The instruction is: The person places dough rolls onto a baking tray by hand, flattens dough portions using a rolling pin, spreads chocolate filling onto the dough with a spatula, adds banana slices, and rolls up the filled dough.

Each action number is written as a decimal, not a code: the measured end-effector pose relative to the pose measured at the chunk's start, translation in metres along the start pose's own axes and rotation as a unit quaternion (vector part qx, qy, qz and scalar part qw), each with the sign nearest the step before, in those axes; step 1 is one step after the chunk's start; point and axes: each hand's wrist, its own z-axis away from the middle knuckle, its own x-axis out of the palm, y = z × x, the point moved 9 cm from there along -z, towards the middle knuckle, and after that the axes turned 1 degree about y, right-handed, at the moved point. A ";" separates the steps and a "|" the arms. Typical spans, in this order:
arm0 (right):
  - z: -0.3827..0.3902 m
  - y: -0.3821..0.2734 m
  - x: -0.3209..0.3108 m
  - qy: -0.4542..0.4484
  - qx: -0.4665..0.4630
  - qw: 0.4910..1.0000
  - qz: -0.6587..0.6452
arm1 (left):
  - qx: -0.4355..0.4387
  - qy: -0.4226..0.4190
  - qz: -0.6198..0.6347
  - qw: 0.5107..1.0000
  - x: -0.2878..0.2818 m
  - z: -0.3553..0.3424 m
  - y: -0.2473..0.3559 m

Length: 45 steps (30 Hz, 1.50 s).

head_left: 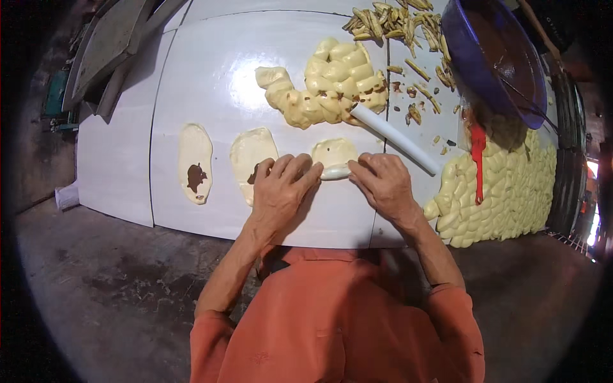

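Observation:
My left hand (pixel 283 191) and my right hand (pixel 384 188) pinch the rolled near edge of a small flattened piece of pale dough (pixel 334 152) from either end. Left of it lies an oval dough piece (pixel 251 147) with a brown filling blob, partly hidden by my left fingers. A longer oval (pixel 195 150) farther left carries another brown blob (pixel 196 176). A white rod (pixel 396 140) lies diagonally beyond my right hand, its upper end against a clump of yellow dough pieces (pixel 338 70) spotted with brown.
Banana-like pieces (pixel 377 22) are scattered at the back. At right stand a purple tub (pixel 456 29) of brown mixture and a mass of small dough pieces (pixel 495 204) with a red spatula (pixel 478 159) on it. A metal tray-like object (pixel 112 54) is at upper left.

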 end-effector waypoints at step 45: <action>-0.047 0.020 -0.003 0.017 0.023 0.994 -0.106 | 0.018 -0.047 0.023 0.998 -0.003 -0.058 -0.010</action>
